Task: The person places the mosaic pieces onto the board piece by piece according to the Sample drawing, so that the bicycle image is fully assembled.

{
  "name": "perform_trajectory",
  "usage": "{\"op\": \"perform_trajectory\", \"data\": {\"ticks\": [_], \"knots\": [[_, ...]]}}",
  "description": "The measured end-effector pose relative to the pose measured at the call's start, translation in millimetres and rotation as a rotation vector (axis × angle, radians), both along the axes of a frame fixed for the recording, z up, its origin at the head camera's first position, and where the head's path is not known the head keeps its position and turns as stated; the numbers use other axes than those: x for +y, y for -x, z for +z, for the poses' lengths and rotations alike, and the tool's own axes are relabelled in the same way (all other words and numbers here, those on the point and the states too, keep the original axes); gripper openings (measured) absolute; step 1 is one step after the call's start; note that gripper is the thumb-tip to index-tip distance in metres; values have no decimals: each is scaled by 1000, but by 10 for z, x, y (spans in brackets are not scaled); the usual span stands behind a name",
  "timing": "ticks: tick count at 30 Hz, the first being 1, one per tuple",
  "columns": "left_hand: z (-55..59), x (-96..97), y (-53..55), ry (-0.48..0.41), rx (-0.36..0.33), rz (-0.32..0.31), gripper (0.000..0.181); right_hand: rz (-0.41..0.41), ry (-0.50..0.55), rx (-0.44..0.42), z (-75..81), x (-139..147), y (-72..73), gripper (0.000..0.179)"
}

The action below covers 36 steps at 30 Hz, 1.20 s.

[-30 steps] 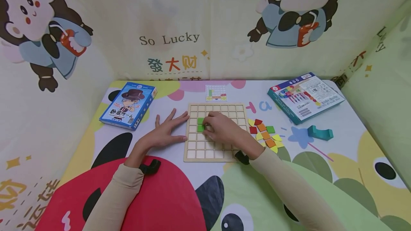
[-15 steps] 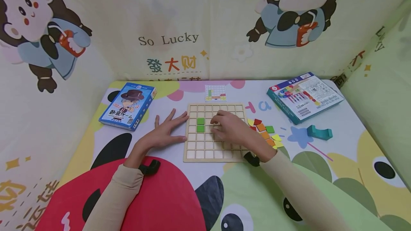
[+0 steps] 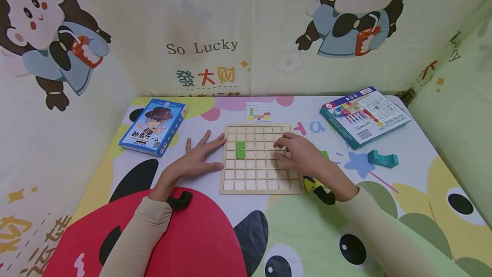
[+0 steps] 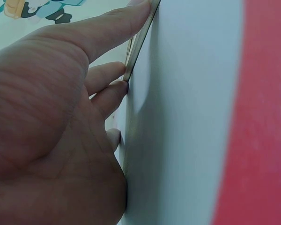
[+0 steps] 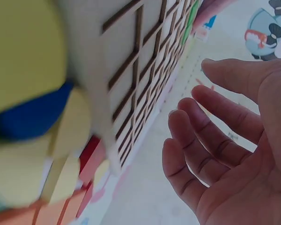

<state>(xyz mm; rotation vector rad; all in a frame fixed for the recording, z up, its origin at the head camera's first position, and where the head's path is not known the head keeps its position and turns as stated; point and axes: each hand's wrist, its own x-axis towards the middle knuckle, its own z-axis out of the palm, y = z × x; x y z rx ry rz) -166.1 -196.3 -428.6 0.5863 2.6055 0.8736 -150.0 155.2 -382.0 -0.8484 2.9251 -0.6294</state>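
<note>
A wooden grid board (image 3: 262,192) lies on the table, with two green square tiles (image 3: 240,149) set one above the other in its left part. My left hand (image 3: 197,157) rests at the board's left edge, fingers spread, thumb and fingertips touching the rim. In the left wrist view the thumb (image 4: 107,33) lies along that edge. Over the board's right side hovers my right hand (image 3: 300,153), its fingers loosely bent and holding nothing. The right wrist view shows bare fingers (image 5: 210,136) apart from the thumb. Loose tiles (image 5: 25,164) in yellow, orange, red and blue lie beside the board, mostly hidden under my right arm in the head view.
Behind the board lies a small pattern card (image 3: 259,111). A blue game box (image 3: 153,126) stands at the left, and a teal-edged box (image 3: 365,116) at the back right. Near the latter is a teal curved block (image 3: 383,159).
My right hand has let go of the green tiles and moved right across the board, uncovering them. My left hand has stayed at the board's left edge.
</note>
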Motion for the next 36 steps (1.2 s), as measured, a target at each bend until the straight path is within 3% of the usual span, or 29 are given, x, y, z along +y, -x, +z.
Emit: {"op": "perform_trajectory", "data": {"ticks": [8, 18, 32, 36], "knots": [[8, 4, -5, -13, 3, 0, 87, -75, 29, -79, 0, 348, -42, 28], [6, 8, 0, -13, 3, -4, 87, -126, 47, -82, -12, 728, -165, 26], [11, -1, -9, -8, -1, 3, 88, -183, -34, -91, -121, 1131, -425, 27], [5, -6, 2, 1, -5, 10, 88, -172, -43, -60, -158, 1215, -461, 26]]}}
